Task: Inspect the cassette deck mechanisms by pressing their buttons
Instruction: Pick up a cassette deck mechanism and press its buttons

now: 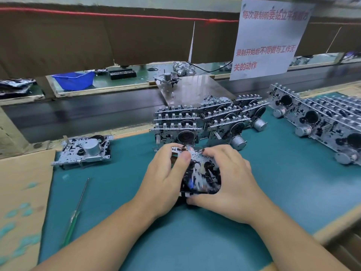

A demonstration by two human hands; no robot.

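head view: i have one silver-and-black metal cassette deck mechanism [199, 171] held over the teal table [283, 182], my left hand [166, 173] gripping its left edge, thumb on top, my right hand [232, 182] curled round its right side. just behind it a cluster of stacked decks [211, 116] waits; one deck [86, 151] lies apart to its left. i judge most remain unchecked.

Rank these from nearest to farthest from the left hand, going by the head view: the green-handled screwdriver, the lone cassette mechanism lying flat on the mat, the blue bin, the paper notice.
From the left hand:
1. Lone cassette mechanism, on the mat to its left.
2. Green-handled screwdriver, lower left near the cardboard; close to the first, so that pair is barely separable.
3. Blue bin, far left beyond the conveyor.
4. Paper notice, hanging upper right.
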